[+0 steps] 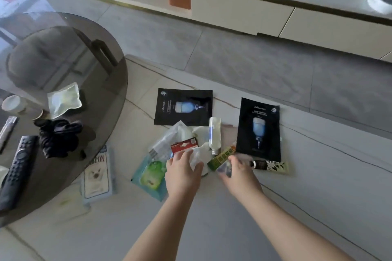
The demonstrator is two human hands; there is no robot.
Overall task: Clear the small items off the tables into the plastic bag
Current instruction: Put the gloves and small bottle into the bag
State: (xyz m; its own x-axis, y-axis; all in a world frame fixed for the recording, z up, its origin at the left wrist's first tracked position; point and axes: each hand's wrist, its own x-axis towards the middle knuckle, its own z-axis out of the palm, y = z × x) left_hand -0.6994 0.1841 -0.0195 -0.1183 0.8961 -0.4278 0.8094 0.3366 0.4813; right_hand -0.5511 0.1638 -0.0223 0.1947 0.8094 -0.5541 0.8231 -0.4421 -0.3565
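Note:
Small items lie scattered on the white marble table (212,218). My left hand (182,169) grips a crumpled white sheet (198,155), paper or thin plastic, I cannot tell which. My right hand (240,173) pinches a small translucent packet (224,168) beside a green box (220,157). Around them are a red box (184,145), a clear bottle (214,133) on its side, two black mask sachets (183,106) (258,129), a floral tube (271,166), a green sachet (151,174) and a clear wrapper (166,140).
A round smoked-glass table (101,82) overlaps the left side, carrying a remote (16,172), a black cloth (59,136), a pale packet (63,100) and a paper cup (13,105). A cat-printed pack (97,174) lies partly under its rim. A white cabinet (244,12) stands beyond the floor.

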